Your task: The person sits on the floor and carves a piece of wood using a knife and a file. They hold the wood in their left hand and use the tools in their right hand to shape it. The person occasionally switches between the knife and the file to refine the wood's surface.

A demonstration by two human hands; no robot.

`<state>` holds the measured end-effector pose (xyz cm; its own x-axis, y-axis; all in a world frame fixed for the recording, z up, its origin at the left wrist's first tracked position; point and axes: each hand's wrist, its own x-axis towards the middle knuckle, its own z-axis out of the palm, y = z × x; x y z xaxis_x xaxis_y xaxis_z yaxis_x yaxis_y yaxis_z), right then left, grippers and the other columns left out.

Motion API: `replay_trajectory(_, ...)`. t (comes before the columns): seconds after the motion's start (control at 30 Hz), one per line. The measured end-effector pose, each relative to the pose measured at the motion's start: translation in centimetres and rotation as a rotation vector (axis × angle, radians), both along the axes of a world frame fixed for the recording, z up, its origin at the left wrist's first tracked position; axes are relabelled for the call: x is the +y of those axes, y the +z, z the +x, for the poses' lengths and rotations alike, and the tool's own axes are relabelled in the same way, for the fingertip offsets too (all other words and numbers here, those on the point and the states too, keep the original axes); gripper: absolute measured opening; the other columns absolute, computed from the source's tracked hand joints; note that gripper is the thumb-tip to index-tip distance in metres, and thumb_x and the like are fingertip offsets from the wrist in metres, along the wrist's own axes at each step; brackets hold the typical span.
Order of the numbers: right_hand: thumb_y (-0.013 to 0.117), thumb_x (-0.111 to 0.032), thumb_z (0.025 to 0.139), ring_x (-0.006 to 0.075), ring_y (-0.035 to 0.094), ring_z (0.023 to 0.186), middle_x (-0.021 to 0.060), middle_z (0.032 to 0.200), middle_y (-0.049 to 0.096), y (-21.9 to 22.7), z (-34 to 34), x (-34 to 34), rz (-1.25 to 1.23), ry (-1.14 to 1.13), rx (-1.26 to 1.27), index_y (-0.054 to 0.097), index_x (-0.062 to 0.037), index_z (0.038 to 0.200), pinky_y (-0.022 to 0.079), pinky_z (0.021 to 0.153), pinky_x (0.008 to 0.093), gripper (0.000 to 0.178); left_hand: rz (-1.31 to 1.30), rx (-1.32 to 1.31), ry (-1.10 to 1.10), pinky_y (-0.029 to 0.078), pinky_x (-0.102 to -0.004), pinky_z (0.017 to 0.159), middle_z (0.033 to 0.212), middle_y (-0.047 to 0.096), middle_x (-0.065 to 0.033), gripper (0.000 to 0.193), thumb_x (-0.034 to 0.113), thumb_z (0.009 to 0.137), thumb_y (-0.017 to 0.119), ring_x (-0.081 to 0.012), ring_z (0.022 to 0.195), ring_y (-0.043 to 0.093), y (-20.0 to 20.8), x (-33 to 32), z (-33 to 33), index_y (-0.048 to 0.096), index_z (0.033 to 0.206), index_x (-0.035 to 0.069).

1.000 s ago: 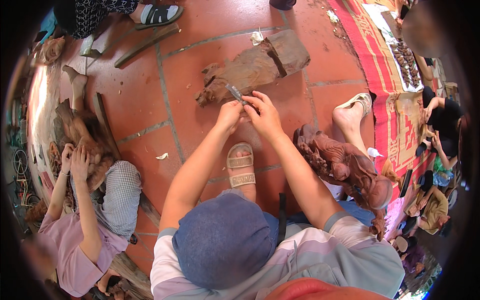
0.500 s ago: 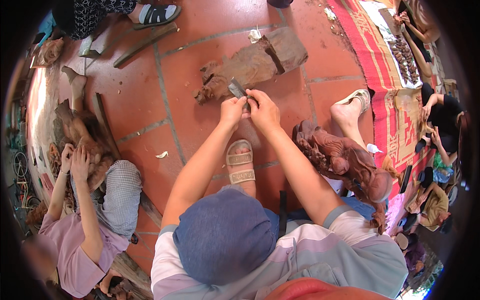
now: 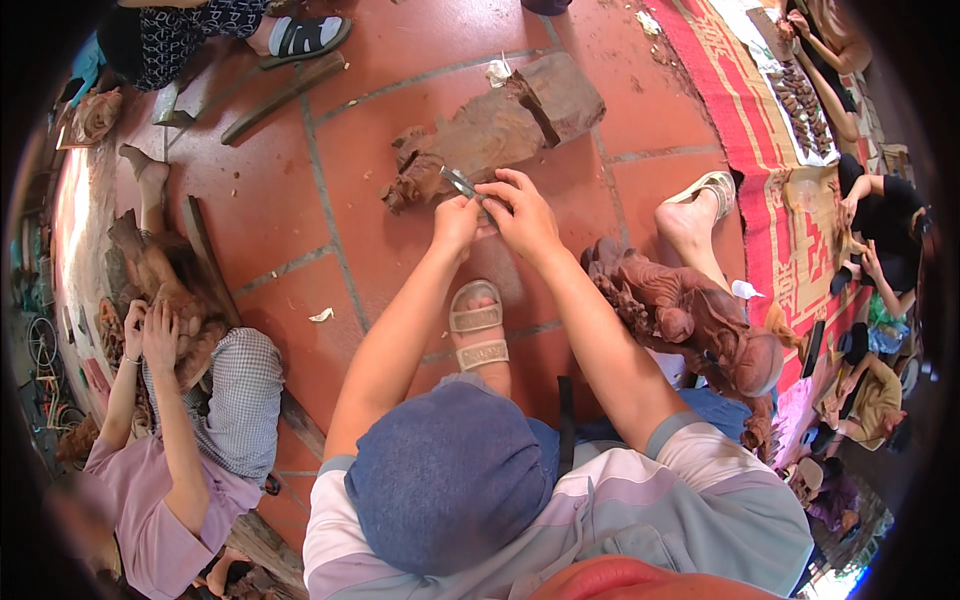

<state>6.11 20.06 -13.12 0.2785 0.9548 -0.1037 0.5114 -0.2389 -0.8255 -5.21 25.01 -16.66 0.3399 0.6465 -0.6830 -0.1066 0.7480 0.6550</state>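
My left hand (image 3: 457, 224) and my right hand (image 3: 522, 214) meet in front of me over the tiled floor. Both are closed on a small flat dark grey strip (image 3: 457, 181), which looks like folded sandpaper. The strip's far end sticks out past my left fingertips, while my right thumb and fingers press its near part. Just beyond it lies a dark wooden block (image 3: 490, 130), rough and jagged at its left end. A reddish-brown wooden figure carving (image 3: 690, 310) rests beside my right forearm, apart from both hands.
At the left, a co-worker's hands (image 3: 150, 335) touch another wooden carving (image 3: 175, 275). Long wood pieces (image 3: 275, 100) lie on the red tiles. A red patterned mat (image 3: 715, 90) runs along the right, with small dark pieces (image 3: 795, 110) on white paper and several people sitting by it.
The grey strip has turned and tilts more to the left, with less of its face showing. My right fingers have lifted and shifted slightly left over it.
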Motion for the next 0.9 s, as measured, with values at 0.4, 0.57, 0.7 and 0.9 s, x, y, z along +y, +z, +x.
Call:
replay_trajectory(0.4, 0.060, -0.019, 0.082, 0.0233, 0.060, 0.094, 0.0021, 0.112, 0.057, -0.7, -1.0, 0.0, 0.012, -0.135, -0.080, 0.066, -0.0174, 0.101, 0.047, 0.077, 0.0330, 0.020, 0.007, 0.026, -0.011, 0.056, -0.0309, 0.057, 0.079, 0.058, -0.0058, 0.017, 0.014, 0.091, 0.052, -0.0134, 0.063, 0.059, 0.1, 0.4, -0.2, 0.058, 0.088, -0.001)
replay_trajectory(0.57, 0.059, -0.022, 0.083, 0.0237, 0.059, 0.096, 0.0030, 0.117, 0.053, -0.6, 0.1, 0.0, 0.043, -0.133, -0.010, 0.065, -0.0198, 0.102, 0.047, 0.079, 0.0345, 0.020, 0.005, 0.029, 0.012, 0.057, -0.0323, 0.059, 0.081, 0.059, -0.0074, 0.017, 0.014, 0.091, 0.051, -0.0152, 0.066, 0.061, -0.3, 0.8, 0.0, 0.057, 0.091, -0.002)
replay_trajectory(0.7, 0.060, -0.022, 0.083, 0.0234, 0.059, 0.096, 0.0042, 0.120, 0.051, 0.1, -0.2, -0.3, 0.046, -0.029, -0.027, 0.066, -0.0199, 0.102, 0.047, 0.079, 0.0338, 0.020, 0.057, 0.048, -0.012, 0.057, -0.0350, 0.064, 0.086, 0.061, -0.0090, 0.018, 0.014, 0.093, 0.047, -0.0185, 0.070, 0.063, -0.5, 0.3, 0.0, 0.057, 0.093, -0.002)
replay_trajectory(0.9, 0.060, -0.020, 0.083, 0.0232, 0.060, 0.094, 0.0050, 0.118, 0.053, 0.7, -0.3, -0.2, 0.006, -0.006, -0.067, 0.067, -0.0193, 0.101, 0.048, 0.078, 0.0329, 0.019, 0.042, 0.058, 0.002, 0.057, -0.0338, 0.064, 0.086, 0.061, -0.0093, 0.018, 0.011, 0.093, 0.044, -0.0190, 0.075, 0.064, 0.9, -0.2, 0.2, 0.057, 0.091, -0.001)
